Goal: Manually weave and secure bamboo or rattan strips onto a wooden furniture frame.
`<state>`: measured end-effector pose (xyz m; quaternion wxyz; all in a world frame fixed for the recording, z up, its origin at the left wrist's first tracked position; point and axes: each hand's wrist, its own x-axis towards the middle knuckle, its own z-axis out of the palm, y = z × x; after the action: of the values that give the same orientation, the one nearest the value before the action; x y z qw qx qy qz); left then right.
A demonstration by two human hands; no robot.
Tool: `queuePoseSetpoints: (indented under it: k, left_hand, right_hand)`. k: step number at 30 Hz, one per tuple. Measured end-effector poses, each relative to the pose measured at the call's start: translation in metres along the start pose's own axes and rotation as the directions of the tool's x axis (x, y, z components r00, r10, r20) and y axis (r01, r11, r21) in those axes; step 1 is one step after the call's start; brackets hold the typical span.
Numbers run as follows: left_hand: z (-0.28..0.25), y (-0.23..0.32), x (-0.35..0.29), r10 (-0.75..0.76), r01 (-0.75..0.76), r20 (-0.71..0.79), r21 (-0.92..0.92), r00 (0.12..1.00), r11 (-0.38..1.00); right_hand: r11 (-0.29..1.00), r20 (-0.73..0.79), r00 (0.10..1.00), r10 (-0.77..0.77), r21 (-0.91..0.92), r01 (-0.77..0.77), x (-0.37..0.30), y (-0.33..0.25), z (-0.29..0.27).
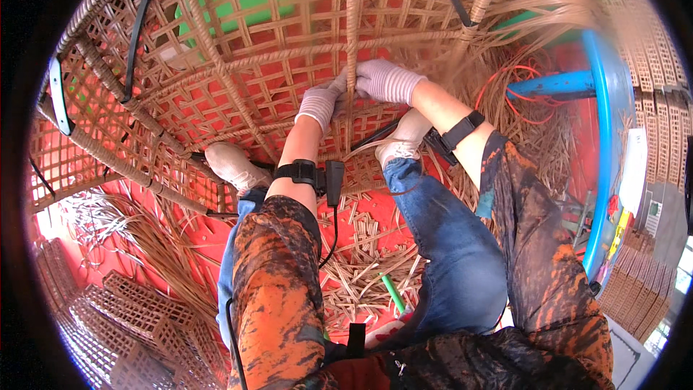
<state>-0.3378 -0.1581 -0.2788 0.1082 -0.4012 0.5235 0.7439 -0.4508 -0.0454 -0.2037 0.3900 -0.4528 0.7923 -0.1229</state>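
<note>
A large woven rattan lattice [267, 94] on a wrapped frame stands before me. My two gloved hands meet at its upright, strand-wound rib [351, 22]. From the left, my left hand [320, 103] closes its fingertips against the rib. My right hand [388, 81] is bent at the rib's right side, a little higher, its fingers curled in. Whatever thin strand may lie between those fingers is hidden. Both gloves are pale with striped cuffs. Long loose rattan strands [534, 11] fan out from the lattice's upper right, partly blurred.
Cut rattan bits [368, 253] litter the red floor [206, 235] between my legs, near a green-handled tool [393, 292]. A strand bundle [155, 245] and woven panels [144, 325] lie at left. A blue tubular frame [599, 152] stands right, near orange cord [509, 76]. My shoes [234, 166] touch the lattice's lower part.
</note>
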Motion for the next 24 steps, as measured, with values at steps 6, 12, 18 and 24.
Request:
queuePoseSetpoints:
  k: [6,12,18,24]
  left_hand:
    - [0.0,0.013,-0.035,0.114,0.007,-0.228,0.47,0.967,0.883]
    - [0.026,0.032,-0.079,0.39,-0.161,-0.143,0.745,0.91,0.648]
    - [0.01,-0.017,-0.036,0.469,-0.438,-0.179,0.186,0.865,0.879]
    - [0.017,-0.028,-0.03,0.322,-0.362,-0.19,-0.24,0.928,0.901]
  right_hand:
    - [0.929,-0.029,0.998,0.058,-0.365,-0.065,-0.063,-0.016,0.001]
    - [0.924,0.373,0.848,-0.378,0.213,0.318,-0.169,-0.088,0.016]
    - [0.859,0.439,0.833,-0.336,0.505,0.081,-0.144,-0.058,0.002]
    - [0.94,-0.095,0.994,0.053,0.34,-0.017,-0.04,0.019,0.013]
